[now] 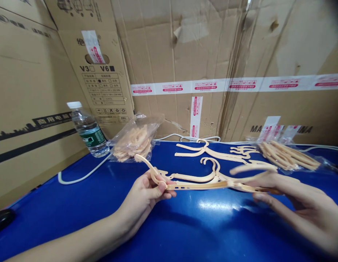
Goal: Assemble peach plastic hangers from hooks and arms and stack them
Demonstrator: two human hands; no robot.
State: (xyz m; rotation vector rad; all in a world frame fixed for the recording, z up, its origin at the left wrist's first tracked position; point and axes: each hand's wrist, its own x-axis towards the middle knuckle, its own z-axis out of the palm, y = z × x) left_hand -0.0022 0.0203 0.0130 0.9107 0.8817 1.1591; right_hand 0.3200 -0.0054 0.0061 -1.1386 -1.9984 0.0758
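Observation:
A beige plastic folding clothes hanger (198, 186) is stretched between both hands above the blue tabletop. My left hand (147, 193) pinches its left end, with thumb and fingers at the joint where a curved piece sticks up. At the other end my right hand (302, 207), partly smeared by motion, grips the hanger between thumb and fingers. Just behind it lies another beige hanger (196, 178) with its hook pointing back, partly covered by the held one. Farther back rests one more hanger (226, 155), and small hooked hanger parts (243, 150) lie at its right.
A clear bag of beige pieces (133, 143) sits at back left, beside a water bottle (89, 133). Another bag of pieces (289, 156) lies at back right. White cable (84, 181) runs along the table's edge. Cardboard boxes (174, 47) wall the back and left.

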